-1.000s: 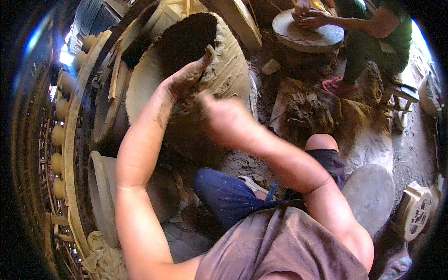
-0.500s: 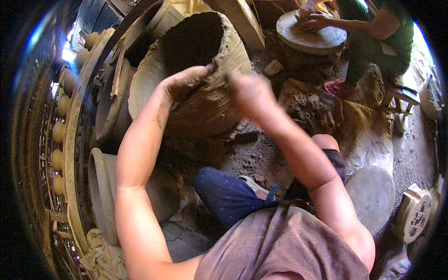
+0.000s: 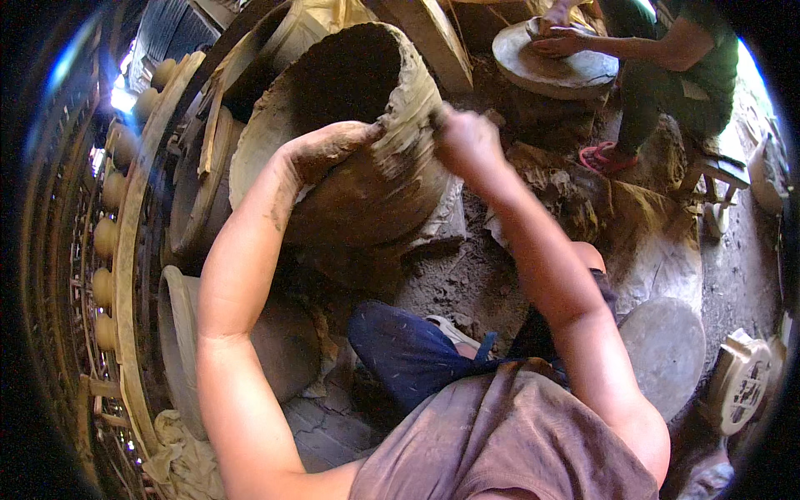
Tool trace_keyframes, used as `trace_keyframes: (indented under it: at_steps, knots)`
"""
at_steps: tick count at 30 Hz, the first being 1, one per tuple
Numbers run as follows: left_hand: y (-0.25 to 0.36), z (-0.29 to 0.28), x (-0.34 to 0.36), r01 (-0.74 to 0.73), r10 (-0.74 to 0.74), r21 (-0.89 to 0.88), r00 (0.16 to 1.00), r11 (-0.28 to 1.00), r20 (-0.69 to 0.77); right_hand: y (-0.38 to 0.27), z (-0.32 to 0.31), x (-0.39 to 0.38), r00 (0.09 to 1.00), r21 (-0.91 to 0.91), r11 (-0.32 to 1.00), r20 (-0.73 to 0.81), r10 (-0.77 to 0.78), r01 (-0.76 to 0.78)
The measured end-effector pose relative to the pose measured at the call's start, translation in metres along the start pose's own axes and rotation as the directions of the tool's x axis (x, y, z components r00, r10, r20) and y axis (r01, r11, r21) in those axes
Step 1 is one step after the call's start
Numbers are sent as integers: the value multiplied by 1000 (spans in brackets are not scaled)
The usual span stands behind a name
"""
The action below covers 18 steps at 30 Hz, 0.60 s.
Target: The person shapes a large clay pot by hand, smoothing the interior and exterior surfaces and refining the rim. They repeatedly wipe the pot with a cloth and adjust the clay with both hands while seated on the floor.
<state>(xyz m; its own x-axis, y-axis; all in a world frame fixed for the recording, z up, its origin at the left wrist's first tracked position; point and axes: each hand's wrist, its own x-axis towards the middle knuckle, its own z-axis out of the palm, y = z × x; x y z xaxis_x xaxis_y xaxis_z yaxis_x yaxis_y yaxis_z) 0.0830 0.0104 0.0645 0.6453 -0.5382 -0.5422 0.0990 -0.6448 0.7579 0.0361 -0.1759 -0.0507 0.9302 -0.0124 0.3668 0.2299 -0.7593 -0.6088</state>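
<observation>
A large unfired clay pot (image 3: 350, 200) leans in front of me, its wide dark mouth facing up and away, with a rough, ridged rim. My left hand (image 3: 333, 143) is closed on the near rim, its fingertips on the wet clay. Beside the right part of the pot's outer wall is my right hand (image 3: 471, 143), curled like a fist and slightly blurred. A small dark shape shows at its fingertips, too unclear to name.
At the far right a person's hands (image 3: 560, 40) work on clay over a round wheel (image 3: 554, 73). A round grey disc (image 3: 662, 358) lies by my right arm. Another large vessel (image 3: 177, 350) stands at left, near a rack (image 3: 133, 275) with several round pots. A low stool (image 3: 721, 171) is at right.
My right hand has moved a little right along the pot's outer side. The pot has turned slightly, showing more streaked clay below the rim. My left hand stays at the rim.
</observation>
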Motion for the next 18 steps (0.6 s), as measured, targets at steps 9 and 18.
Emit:
trace_keyframes:
  at_steps: [9,18]
  knots:
    - [-5,-9,31,465,84,-830,855,309,511,-73,30,-58,912,137,902,-71,-403,409]
    - [10,5,9,40,-28,-226,998,973,55,-10,18,-3,996,64,995,56,-75,71]
